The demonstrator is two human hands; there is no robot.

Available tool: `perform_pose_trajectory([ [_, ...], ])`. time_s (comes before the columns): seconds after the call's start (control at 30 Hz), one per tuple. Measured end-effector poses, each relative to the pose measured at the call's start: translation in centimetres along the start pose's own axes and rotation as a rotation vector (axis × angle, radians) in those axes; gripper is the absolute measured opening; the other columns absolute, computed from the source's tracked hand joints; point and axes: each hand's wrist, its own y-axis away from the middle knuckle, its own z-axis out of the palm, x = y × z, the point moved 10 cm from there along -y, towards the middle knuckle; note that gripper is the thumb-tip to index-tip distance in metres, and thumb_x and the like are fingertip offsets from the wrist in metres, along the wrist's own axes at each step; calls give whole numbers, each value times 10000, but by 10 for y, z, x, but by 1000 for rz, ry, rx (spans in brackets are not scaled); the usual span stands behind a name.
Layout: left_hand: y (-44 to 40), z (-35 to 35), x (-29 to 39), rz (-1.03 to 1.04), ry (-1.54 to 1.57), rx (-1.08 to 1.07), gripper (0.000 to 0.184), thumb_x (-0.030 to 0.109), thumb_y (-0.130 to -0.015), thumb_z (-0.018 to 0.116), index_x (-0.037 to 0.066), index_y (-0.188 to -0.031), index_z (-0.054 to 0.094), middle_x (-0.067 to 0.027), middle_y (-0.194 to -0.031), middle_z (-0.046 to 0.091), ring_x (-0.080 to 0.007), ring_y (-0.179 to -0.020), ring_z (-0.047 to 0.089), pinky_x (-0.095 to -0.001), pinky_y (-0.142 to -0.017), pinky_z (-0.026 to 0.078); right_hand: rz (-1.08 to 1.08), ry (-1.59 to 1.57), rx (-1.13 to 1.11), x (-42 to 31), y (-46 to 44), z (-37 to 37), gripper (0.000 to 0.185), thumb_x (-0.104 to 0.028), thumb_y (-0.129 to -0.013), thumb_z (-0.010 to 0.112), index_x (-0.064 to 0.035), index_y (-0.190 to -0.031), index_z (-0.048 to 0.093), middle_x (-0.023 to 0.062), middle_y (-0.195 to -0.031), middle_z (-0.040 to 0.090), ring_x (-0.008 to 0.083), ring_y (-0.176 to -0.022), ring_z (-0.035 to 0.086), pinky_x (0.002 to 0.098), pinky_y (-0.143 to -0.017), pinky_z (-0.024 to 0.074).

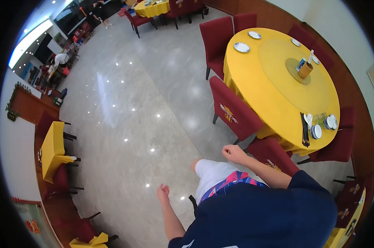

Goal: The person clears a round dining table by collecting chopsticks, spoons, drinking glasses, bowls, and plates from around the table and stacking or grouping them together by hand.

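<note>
Over the pale tiled floor, my left hand (pixel 163 193) hangs low with its fingers curled in and nothing visible in them. My right hand (pixel 233 153) is held in front of my body in a loose fist, also with nothing showing in it. Nearest to that hand are a dark red chair (pixel 271 151) beside my forearm and another red chair (pixel 235 111) farther on. Both stand at a round table with a yellow cloth (pixel 253 78). On its near edge lie black chopsticks (pixel 305 130), white spoons (pixel 308 120), glasses (pixel 319 120) and stacked bowls (pixel 315 132).
A wooden holder (pixel 305 70) stands on the table's glass turntable (pixel 280 68), and plates (pixel 242 47) lie near the rim. Yellow-covered tables (pixel 52 151) line the left wall. A person (pixel 62 59) bends at the far left; another person (pixel 99 11) stands at the back.
</note>
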Motion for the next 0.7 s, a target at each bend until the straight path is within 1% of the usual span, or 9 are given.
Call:
perform_pose_trajectory([
  [0.07, -38, 57, 58, -12, -161, -97, 364, 264, -921, 556, 15, -1186, 565, -135, -930, 653, -205, -784, 636, -292, -641, 522, 10, 39, 17, 7, -14, 12, 187, -177, -858, 572, 2, -835, 621, 172, -772, 635, 297, -704, 639, 381, -649, 493],
  [0.13, -63, 120, 110, -30, -135, -184, 363, 263, -922, 557, 19, -1190, 564, -133, -943, 653, -203, -797, 634, -294, -658, 518, 8, 74, 44, 10, -42, 7, 189, -179, -857, 574, 1, -836, 626, 171, -781, 638, 292, -707, 640, 378, -651, 493],
  [0.2, -106, 169, 159, -44, -138, -265, 362, 262, -924, 558, 22, -1195, 562, -131, -956, 653, -201, -810, 632, -296, -675, 515, 135, 43, 77, 19, -67, 7, 221, -202, -868, 551, 2, -839, 631, 202, -826, 650, 377, -795, 635, 441, -698, 494],
  [0.27, -153, 220, 180, -39, -136, -425, 377, 269, -928, 562, 24, -1215, 552, -129, -965, 655, -206, -824, 633, -306, -698, 506, 167, 29, 183, 35, -110, -4, 218, -201, -869, 553, 1, -842, 631, 199, -828, 652, 368, -797, 639, 440, -699, 496],
  [0.33, -177, 235, 216, -63, -222, -439, 381, 273, -928, 566, 32, -1223, 550, -127, -962, 656, -207, -833, 632, -312, -708, 501, 231, 3, 291, 31, -141, 8, 210, -195, -871, 554, -1, -853, 631, 187, -823, 657, 345, -776, 646, 423, -688, 499],
  [0.37, -186, 271, 235, -69, -246, -491, 385, 276, -928, 570, 41, -1232, 548, -125, -960, 657, -208, -842, 632, -317, -718, 496, 253, 37, 328, 26, -164, -8, 205, -191, -873, 555, -1, -862, 631, 179, -817, 660, 331, -755, 649, 407, -676, 501],
  [0.5, -231, 278, 256, -315, -191, -405, 345, 233, -925, 562, 83, -1236, 558, -94, -1026, 641, -194, -881, 620, -324, -762, 515, 410, -171, 501, -4, -216, -31, 227, -213, -882, 563, 4, -866, 629, 161, -765, 654, 269, -675, 637, 364, -633, 489],
  [0.57, -256, 281, 282, -316, -147, -379, 336, 234, -928, 553, 86, -1229, 561, -85, -1038, 634, -190, -887, 615, -326, -772, 518, 406, -422, 472, -10, -255, -17, 244, -228, -889, 570, 7, -873, 632, 140, -719, 642, 215, -617, 607, 338, -601, 471],
  [0.7, -314, 254, 312, -322, -95, -251, 311, 243, -931, 534, 92, -1201, 572, -67, -1029, 624, -183, -877, 607, -328, -779, 523, 345, -323, 550, -11, -323, -17, 230, -231, -908, 566, -15, -867, 635, 59, -707, 626, 118, -560, 577, 306, -542, 468],
])
